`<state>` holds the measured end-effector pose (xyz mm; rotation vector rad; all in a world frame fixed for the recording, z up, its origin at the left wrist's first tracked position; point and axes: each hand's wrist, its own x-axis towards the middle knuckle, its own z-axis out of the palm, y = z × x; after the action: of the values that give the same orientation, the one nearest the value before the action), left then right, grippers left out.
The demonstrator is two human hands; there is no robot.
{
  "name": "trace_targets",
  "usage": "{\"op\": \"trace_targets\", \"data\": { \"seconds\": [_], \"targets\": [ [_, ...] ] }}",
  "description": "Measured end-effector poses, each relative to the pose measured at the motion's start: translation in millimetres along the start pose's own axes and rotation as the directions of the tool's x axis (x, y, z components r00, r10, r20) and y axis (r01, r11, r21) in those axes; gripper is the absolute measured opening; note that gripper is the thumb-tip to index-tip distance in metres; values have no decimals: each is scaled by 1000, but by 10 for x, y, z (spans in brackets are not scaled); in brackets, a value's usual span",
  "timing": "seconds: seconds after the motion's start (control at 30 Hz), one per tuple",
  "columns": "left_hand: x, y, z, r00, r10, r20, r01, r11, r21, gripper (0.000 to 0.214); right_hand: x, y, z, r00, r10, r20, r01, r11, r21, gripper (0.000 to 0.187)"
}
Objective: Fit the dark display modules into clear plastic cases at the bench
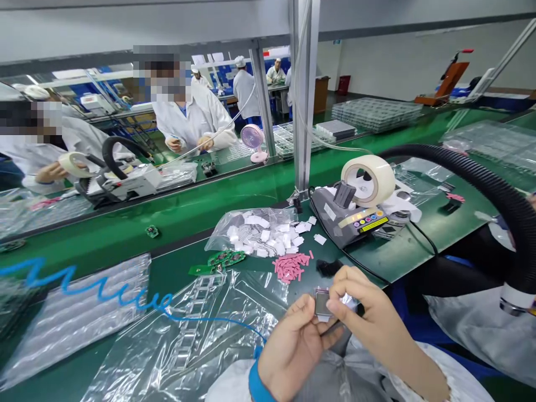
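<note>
"How were the hands held?"

"Low, close to the body. The left hand (293,343) was turned palm up, thumb and fingers closed on the left side of the small screen (321,304). The right hand (360,293) came across with its wrist bent, thumb and fingertips pinching the right side."

"So both gripped it?"

"Yes, the screen sat between them."

"What lay around?"

"Black pieces (329,268) just beyond, then pink strips (291,267), then white pads (266,235). Green boards (226,258) lay left of the strips, and a plastic sheet (243,290) spread left of the hands."

"Anything in the way?"

"A blue cord (209,319) ran over the sheet to the left wristband (258,381). The tape machine (355,219) stood beyond the right hand, and a black hose (473,172) arched over the right side."

"And room?"

"Green bench (402,258) showed between the machine and the slanting front edge. A post (305,111) rose at the far edge."
</note>
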<state>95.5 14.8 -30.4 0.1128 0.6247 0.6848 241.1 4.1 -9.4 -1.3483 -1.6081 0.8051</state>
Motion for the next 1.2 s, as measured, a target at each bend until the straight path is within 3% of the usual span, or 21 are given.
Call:
{"op": "trace_targets", "data": {
  "seconds": [0.17, 0.23, 0.33, 0.43, 0.53, 0.6, 0.67, 0.73, 0.83, 0.9, 1.0, 1.1, 1.2],
  "targets": [
    [-13, 13, -53, 998, -5, -55, 3, 999, -37, 23, 2, 0, 94, 999, -28, 41, 32, 995, -91, 23],
    [-5, 14, -74, 999, 17, -49, -19, 999, -41, 21, -4, 25, 160, 995, -96, -40, 84, 969, -233, 21],
    [0, 23, -107, 993, 101, -60, -105, 993, -57, 18, -3, 91, 276, 947, -247, -204, 130, 877, -462, 19],
    [-49, 58, -138, 980, 191, -53, -193, 980, -45, 17, 13, 142, 373, 922, -301, -243, 150, 856, -494, 18],
    [-182, 140, -194, 970, 243, -29, -241, 969, 64, 21, 72, 121, 455, 935, -353, 16, 334, 868, -368, 30],
    [-310, 236, -272, 962, 271, -35, -263, 954, 141, 22, 170, 73, 530, 892, -374, 255, 434, 865, -250, 39],
    [-460, 365, -388, 949, 312, -47, -296, 932, 209, 21, 340, 29, 652, 854, -312, 417, 435, 868, -240, 46],
    [-617, 511, -534, 920, 382, -85, -347, 898, 272, 20, 582, 15, 840, 856, -215, 470, 394, 861, -322, 44],
    [-823, 698, -775, 839, 500, -217, -407, 840, 359, 19, 1011, 64, 1232, 880, -122, 458, 348, 823, -449, 24],
    [-920, 775, -929, 772, 562, -297, -436, 809, 395, 19, 1265, 123, 1516, 870, -82, 486, 360, 779, -513, 23],
    [-1009, 828, -1107, 706, 618, -345, -466, 773, 431, 21, 1488, 198, 1845, 837, -34, 547, 399, 722, -566, 25],
    [-1068, 852, -1184, 652, 658, -378, -474, 742, 474, 23, 1504, 240, 1948, 819, -9, 574, 415, 701, -581, 22],
    [-1111, 871, -1175, 606, 693, -391, -477, 710, 519, 24, 1388, 256, 1816, 829, -11, 559, 393, 723, -569, 18]
  ]
}}
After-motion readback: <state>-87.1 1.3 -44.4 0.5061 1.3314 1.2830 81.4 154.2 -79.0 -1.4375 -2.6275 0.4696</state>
